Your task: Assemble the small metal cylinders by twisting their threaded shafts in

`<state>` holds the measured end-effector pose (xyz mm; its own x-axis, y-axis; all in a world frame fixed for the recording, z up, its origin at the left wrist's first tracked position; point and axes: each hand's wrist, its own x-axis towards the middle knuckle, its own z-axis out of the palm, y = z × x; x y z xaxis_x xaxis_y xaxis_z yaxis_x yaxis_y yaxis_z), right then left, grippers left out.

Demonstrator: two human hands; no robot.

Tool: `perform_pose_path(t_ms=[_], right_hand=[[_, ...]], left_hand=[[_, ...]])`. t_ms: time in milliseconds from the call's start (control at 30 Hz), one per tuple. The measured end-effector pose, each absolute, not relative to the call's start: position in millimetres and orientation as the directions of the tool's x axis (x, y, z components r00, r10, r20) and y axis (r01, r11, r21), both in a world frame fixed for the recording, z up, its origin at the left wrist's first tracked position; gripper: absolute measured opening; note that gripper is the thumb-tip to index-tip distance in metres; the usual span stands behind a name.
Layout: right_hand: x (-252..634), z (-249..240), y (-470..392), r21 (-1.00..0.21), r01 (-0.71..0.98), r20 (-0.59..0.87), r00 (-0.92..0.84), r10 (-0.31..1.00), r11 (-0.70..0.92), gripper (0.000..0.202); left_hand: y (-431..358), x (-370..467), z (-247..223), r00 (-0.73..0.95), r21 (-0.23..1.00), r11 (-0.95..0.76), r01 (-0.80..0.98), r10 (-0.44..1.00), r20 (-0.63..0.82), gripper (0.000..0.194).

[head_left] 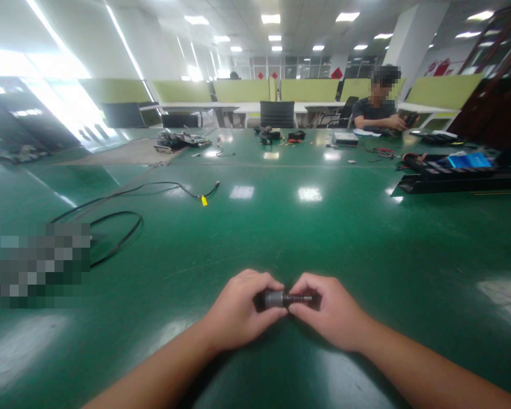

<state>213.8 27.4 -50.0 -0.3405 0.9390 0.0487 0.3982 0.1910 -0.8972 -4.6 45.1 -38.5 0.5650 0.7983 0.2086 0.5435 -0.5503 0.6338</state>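
"Across the green tabletop (259,233), one other person (375,111) is seen; where is the metal part (275,299) held?"

"Between two hands: its cylinder is pinched by the left hand (242,307); its shaft (300,298) is ringed by the right hand (336,312), whose contact cannot be told."

"What else is counted?"

"One yellow tag (204,200), by a black cable (166,183)."

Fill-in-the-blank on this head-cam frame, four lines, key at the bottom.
1. The left hand and right hand have one metal part between them; its thick end is at the ____ hand.
2. The tabletop is coloured ____.
3. The small tag near the end of the black cable is ____.
4. The seated person across the table is on the picture's ____ side.

Missing words: left, green, yellow, right.
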Motion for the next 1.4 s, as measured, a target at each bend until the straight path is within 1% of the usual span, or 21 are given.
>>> perform_pose_path(t_ms=[733,1400], right_hand=[[215.0,-49.4,27.4,-0.890,0.415,0.044,-0.335,0.941,0.189,0.002],[216.5,-51.5,28.2,-0.901,0.402,0.024,-0.334,0.942,0.165,0.004]], left_hand=[[46.3,-5.6,-36.9,0.569,0.638,-0.565,0.524,0.789,0.231,0.019],[47.7,-8.4,-39.6,0.557,0.629,-0.557,0.542,0.799,0.227,0.021]])
